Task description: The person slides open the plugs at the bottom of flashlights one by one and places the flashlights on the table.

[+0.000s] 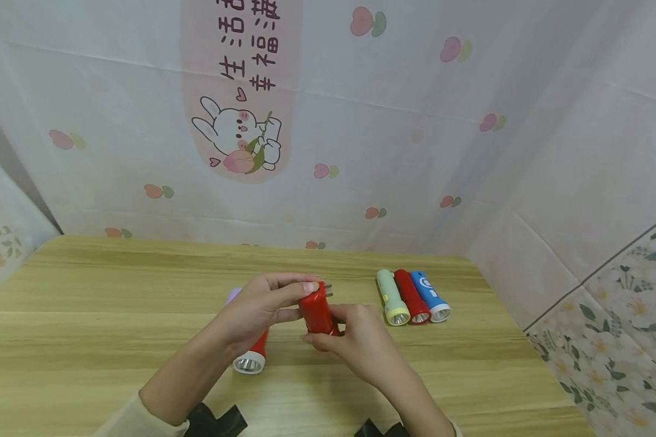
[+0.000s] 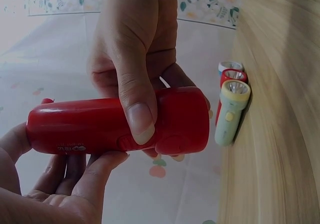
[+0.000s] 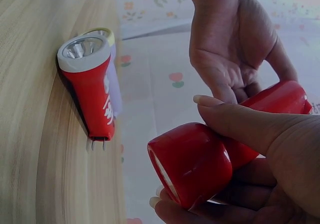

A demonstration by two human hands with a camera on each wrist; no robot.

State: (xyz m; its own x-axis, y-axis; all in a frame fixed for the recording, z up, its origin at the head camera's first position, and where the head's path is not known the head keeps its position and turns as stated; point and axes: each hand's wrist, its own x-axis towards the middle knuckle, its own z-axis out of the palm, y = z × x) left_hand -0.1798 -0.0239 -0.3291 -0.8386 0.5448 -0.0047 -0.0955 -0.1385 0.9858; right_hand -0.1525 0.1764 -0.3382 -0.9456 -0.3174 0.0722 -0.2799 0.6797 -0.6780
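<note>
The table (image 1: 115, 303) has a light yellowish wood surface, with the grain running from side to side, and its far edge meets a white hanging cloth (image 1: 404, 121), which is printed with small pink and green fruit-like shapes. On this cloth there is a pink panel with a drawn rabbit (image 1: 235, 133) and dark written characters (image 1: 232, 36); they stand sideways or upright, according to how one looks. On the right side, a covering with leaves and flowers (image 1: 628, 328) lies beyond a thin dark line, and at the far left another flowered cloth (image 1: 5, 249) is seen. Above the middle of the table, the red flashlight (image 2: 90, 126) is held in the air between both hands. The left hand (image 1: 268, 300) pinches its tail end, where metal prongs (image 1: 328, 290) stick out; the right hand (image 1: 358, 334) has thumb and fingers clamped around it near the lamp head. On the table to the right lie a pale green flashlight (image 1: 390, 297), a dark red flashlight (image 1: 412, 297) and a blue flashlight (image 1: 429, 295), side by side. To the left, partly behind the left arm, lie a white-rimmed red flashlight (image 3: 87, 89) and a purple flashlight (image 3: 114, 79).
</note>
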